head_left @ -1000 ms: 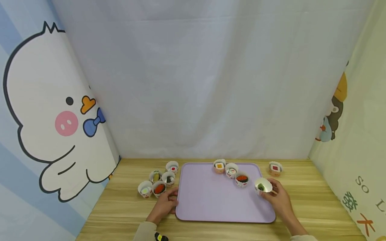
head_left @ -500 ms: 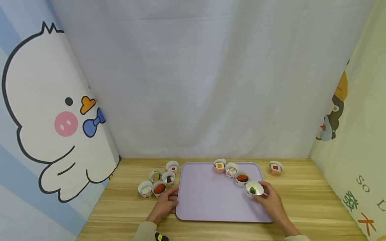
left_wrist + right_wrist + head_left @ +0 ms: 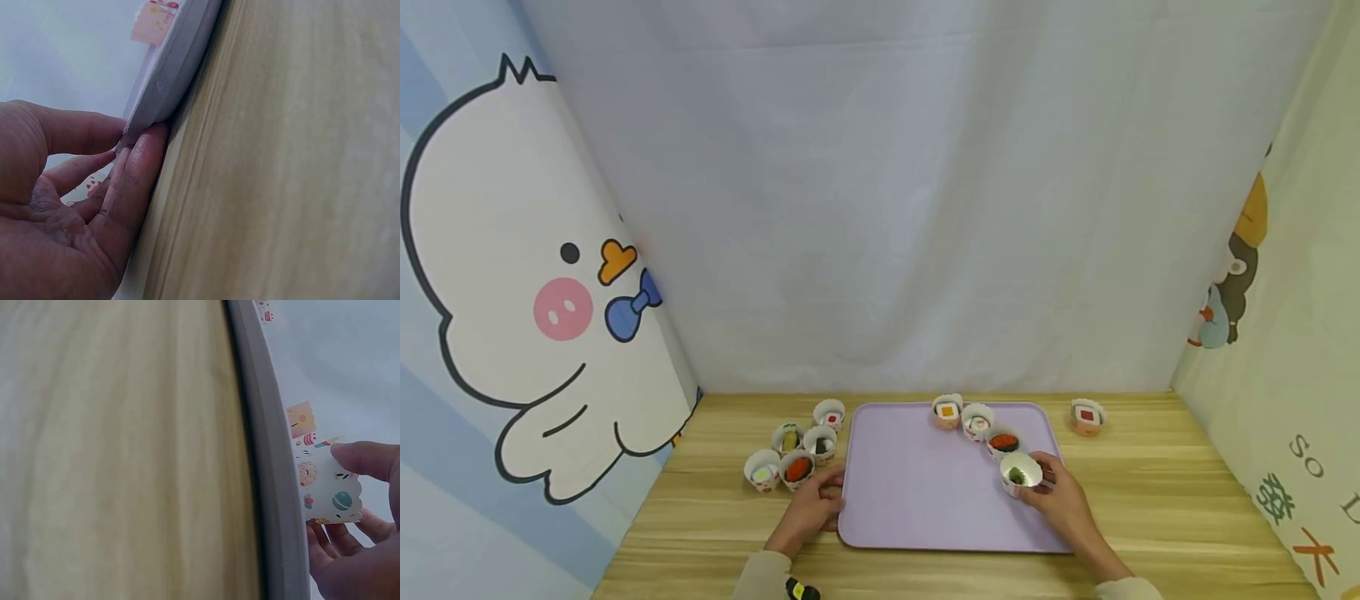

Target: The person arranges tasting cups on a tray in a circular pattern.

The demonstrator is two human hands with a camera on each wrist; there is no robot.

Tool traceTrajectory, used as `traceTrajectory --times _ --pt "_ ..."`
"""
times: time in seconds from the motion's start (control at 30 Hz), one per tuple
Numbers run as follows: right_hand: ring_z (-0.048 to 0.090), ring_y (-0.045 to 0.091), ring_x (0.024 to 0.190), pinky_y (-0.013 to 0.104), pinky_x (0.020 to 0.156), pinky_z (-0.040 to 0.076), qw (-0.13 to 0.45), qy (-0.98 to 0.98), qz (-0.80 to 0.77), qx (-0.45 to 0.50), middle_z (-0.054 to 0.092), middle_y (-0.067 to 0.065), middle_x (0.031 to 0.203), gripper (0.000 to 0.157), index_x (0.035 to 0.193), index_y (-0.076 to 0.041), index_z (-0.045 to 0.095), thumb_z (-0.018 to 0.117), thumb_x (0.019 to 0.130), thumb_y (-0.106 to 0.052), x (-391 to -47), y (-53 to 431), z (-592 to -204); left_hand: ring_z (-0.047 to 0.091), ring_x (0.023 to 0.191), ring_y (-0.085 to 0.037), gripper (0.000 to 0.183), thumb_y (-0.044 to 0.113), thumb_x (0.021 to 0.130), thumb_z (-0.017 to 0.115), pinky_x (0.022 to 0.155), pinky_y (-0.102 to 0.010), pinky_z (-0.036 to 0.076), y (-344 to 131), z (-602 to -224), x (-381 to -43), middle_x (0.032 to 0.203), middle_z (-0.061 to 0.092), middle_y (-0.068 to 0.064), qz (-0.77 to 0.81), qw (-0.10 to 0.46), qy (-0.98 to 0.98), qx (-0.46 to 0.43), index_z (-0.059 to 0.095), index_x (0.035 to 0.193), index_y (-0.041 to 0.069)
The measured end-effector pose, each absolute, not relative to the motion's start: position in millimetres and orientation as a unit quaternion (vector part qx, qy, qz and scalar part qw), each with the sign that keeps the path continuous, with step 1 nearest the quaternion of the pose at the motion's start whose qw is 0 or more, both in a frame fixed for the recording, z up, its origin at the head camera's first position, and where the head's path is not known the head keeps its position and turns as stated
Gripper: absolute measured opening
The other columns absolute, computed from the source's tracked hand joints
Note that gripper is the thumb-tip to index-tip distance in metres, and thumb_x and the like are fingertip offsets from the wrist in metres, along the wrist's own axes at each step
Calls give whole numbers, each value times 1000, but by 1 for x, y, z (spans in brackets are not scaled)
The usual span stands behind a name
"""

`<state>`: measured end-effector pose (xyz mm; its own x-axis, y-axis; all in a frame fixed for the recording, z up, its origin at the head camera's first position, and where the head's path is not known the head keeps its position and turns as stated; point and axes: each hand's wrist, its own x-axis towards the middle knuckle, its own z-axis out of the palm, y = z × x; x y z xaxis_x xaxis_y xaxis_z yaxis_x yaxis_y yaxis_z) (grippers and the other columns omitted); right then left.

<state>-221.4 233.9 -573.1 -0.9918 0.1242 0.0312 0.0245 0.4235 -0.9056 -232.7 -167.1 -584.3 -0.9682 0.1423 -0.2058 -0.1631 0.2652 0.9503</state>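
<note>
My right hand [image 3: 1063, 504] holds a small printed paper cup [image 3: 1032, 468] over the right part of a lilac tray [image 3: 925, 508]. Something green lies inside that cup. Thumb and fingers grip its wall in the right wrist view, where the cup [image 3: 325, 481] shows donut and planet prints. Just behind it on the tray is a cup [image 3: 998, 456] with a red-orange topping. My left hand [image 3: 808, 510] is at the tray's left edge. In the left wrist view its thumb and fingers pinch the rim of the tray [image 3: 169, 75].
Two more cups stand at the tray's back, one with an orange square [image 3: 947, 412]. On the wooden table [image 3: 1150, 500], a cup with a dark red square [image 3: 1087, 416] stands right of the tray. Several filled cups cluster left of it, the nearest with a red topping [image 3: 798, 469].
My right hand has carried the cup with the green filling leftward and inward from the tray's right edge, up close to the red-orange one. The left hand has stayed at the tray's edge.
</note>
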Motion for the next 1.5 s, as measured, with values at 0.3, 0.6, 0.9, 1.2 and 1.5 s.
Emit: traceTrajectory --times 0.3,0.6,0.9,1.2,1.5 --pt "56 41 120 34 92 55 22 -850 524 -49 57 30 127 65 132 5 49 81 75 -4 -222 229 -567 57 91 -18 61 -6 84 60 56 -35 58 -166 -584 -231 125 52 -22 606 121 786 -4 45 143 -2" --pt "57 42 120 37 94 55 22 -846 531 -41 57 33 127 67 133 6 47 80 75 -2 -224 227 -570 58 92 -19 61 -6 84 61 55 -36 57 -166 -584 -230 126 52 -22 607 117 786 -2 44 143 -3" --pt "49 48 128 50 106 45 8 -839 544 -25 49 36 136 74 139 8 39 79 77 -1 -220 229 -566 57 88 -15 62 -7 81 60 54 -33 56 -166 -585 -230 123 55 -22 610 117 783 11 45 142 -4" --pt "44 44 135 52 112 38 20 -846 533 -14 44 28 145 77 142 5 37 79 79 -6 -218 240 -552 57 87 -15 63 -8 80 60 53 -34 56 -167 -587 -232 122 56 -22 612 114 782 7 46 141 -4" --pt "43 45 135 54 112 38 34 -853 521 -9 42 29 146 74 144 6 35 76 84 -8 -217 255 -531 57 88 -16 61 -8 82 60 53 -35 56 -166 -588 -232 124 55 -22 607 111 787 -2 46 142 -3"
